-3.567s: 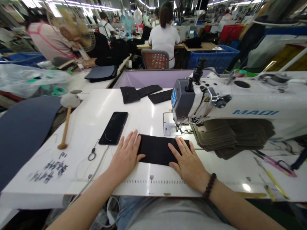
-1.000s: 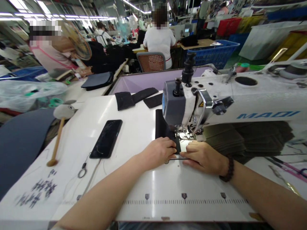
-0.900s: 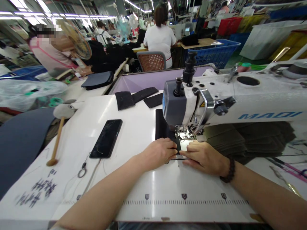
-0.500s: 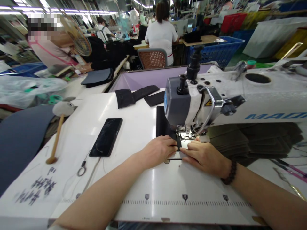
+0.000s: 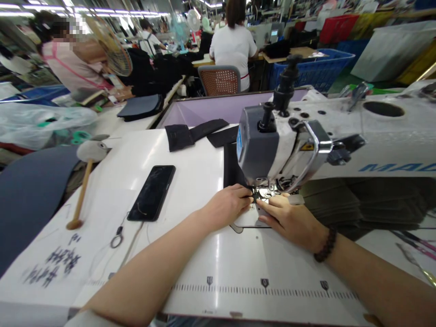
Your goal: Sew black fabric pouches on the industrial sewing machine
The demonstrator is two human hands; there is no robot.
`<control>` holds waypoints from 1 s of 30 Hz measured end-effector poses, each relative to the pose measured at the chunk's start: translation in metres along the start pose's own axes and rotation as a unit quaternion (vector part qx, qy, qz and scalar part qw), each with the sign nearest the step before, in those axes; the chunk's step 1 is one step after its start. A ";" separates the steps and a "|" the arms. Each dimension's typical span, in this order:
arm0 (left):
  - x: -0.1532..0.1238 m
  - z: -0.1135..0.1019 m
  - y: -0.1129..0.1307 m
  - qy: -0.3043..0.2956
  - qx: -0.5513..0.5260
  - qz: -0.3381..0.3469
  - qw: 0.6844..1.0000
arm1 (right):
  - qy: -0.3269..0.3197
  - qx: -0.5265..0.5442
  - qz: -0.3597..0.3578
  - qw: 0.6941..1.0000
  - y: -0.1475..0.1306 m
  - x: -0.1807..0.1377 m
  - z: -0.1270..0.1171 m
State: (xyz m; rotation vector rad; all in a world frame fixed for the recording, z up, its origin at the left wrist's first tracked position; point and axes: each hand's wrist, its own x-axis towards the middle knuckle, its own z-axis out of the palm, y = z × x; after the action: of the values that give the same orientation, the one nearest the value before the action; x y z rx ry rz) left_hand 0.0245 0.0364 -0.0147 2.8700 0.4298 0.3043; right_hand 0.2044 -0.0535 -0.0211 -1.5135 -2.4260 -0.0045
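Note:
A strip of black fabric (image 5: 232,165) lies flat under the head of a sewing machine (image 5: 262,145), its near end at the presser foot. My left hand (image 5: 229,206) is closed on the near left part of the strip, fingers together and pressing it down. From the other side, my right hand (image 5: 289,220) rests on the metal needle plate (image 5: 267,194) with fingers stretched out. Its index fingertip touches the strip's near right edge. The needle itself cannot be made out, and part of the strip is hidden behind the machine head and my left fingers.
Black fabric pieces (image 5: 179,137) lie behind on the white table. Left are a phone (image 5: 151,193) with a ring strap and a wooden-handled mallet (image 5: 84,190). A dark fabric stack (image 5: 361,200) sits under the machine arm, tweezers (image 5: 413,259) at right. Co-workers sit beyond.
The black strip has moved away from me under the presser foot, its near end now closer to the foot. Both hands have moved forward with it. The view has shifted slightly.

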 end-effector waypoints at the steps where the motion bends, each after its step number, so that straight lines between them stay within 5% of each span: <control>1: 0.001 0.000 0.000 -0.001 0.000 -0.003 1.000 | 0.002 -0.006 0.005 1.000 0.000 0.000 0.001; 30: 0.002 0.004 -0.005 0.015 0.019 -0.022 0.999 | -0.001 -0.018 0.017 1.000 -0.001 0.000 0.002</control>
State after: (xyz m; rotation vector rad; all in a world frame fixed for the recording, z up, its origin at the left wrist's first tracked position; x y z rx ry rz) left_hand 0.0265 0.0408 -0.0195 2.8913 0.5087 0.3368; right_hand 0.2027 -0.0540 -0.0228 -1.5711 -2.4130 -0.0396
